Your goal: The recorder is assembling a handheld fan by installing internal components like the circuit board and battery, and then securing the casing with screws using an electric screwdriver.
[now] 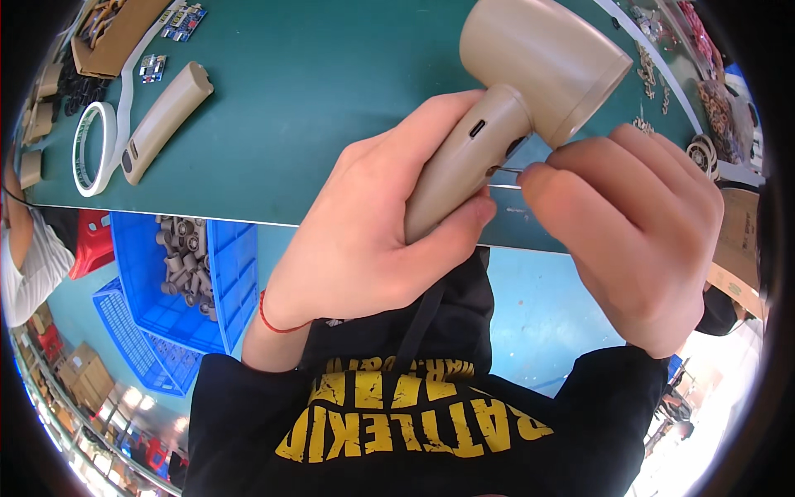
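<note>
My left hand [373, 232] grips the handle of a beige handheld device [530, 74] with a wide round head, held up over the green table [315, 99]. My right hand [638, 224] pinches a thin metal pin or tool [507, 171], its tip at a small opening in the handle beside a dark slot. A red string circles my left wrist.
On the table at the far left lie a second beige handle piece [166, 120], a white tape ring [95, 149], small blue circuit boards [184, 21] and cardboard trays. Blue crates [224, 273] with grey parts stand below the table edge. Small parts lie at the right edge.
</note>
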`<state>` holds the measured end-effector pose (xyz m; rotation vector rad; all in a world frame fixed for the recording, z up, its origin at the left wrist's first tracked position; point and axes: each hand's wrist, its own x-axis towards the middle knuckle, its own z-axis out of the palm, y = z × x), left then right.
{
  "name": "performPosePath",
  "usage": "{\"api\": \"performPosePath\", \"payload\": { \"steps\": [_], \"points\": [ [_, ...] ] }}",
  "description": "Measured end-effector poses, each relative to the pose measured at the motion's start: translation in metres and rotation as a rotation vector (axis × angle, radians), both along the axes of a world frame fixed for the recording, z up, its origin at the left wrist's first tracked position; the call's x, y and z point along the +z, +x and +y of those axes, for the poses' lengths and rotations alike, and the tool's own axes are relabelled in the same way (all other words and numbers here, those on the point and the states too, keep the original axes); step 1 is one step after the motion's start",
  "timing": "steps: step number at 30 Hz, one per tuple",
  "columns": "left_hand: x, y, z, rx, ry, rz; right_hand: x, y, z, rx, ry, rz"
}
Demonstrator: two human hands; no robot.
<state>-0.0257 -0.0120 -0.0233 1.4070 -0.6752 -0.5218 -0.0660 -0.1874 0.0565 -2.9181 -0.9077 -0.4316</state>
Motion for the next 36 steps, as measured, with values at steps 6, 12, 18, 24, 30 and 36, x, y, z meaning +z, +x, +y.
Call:
{"api": "performPosePath", "payload": {
  "steps": [6, 12, 18, 24, 30, 36],
  "points": [
    [0.000, 0.001, 0.000, 0.016, 0.019, -0.037, 0.000, 0.008, 0.002, 0.056, 0.043, 0.022],
    [0.000, 0.000, -0.001, 0.022, 0.014, -0.012, 0.010, 0.011, 0.002, 0.087, 0.060, 0.042],
    [0.003, 0.000, 0.000, 0.019, 0.042, -0.038, 0.013, 0.009, -0.002, 0.079, 0.024, 0.069],
    [0.002, 0.000, 0.000, 0.020, 0.040, -0.052, 0.016, 0.007, -0.004, 0.074, -0.007, 0.094],
    [0.002, 0.000, 0.000, 0.012, 0.039, -0.060, 0.016, 0.007, -0.006, 0.090, -0.014, 0.091],
    [-0.001, 0.000, -0.001, 0.013, 0.013, -0.056, 0.017, 0.003, -0.007, 0.063, -0.041, 0.113]
  ]
}}
